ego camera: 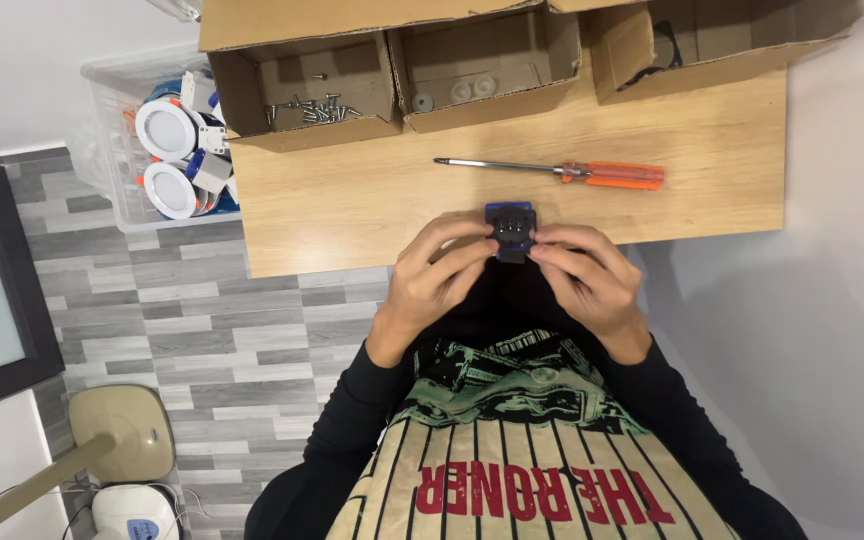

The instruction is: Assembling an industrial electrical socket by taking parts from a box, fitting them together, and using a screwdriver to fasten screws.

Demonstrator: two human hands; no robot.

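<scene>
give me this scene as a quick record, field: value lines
left hand: left hand pinches the small dark blue part
right hand: right hand grips the same part from the other side
tool: orange-handled screwdriver lies untouched on the wooden table
boxes: screws in the left cardboard box, white washers in the middle one

A small home workshop corner here: a wooden bench [372, 200] against a white wall, open cardboard boxes [302, 85] sorting screws [312, 110] and washers [462, 92], an orange-handled screwdriver [562, 172] lying ready, a clear bin [117, 150] of round light fittings on grey plank flooring [202, 320].
</scene>
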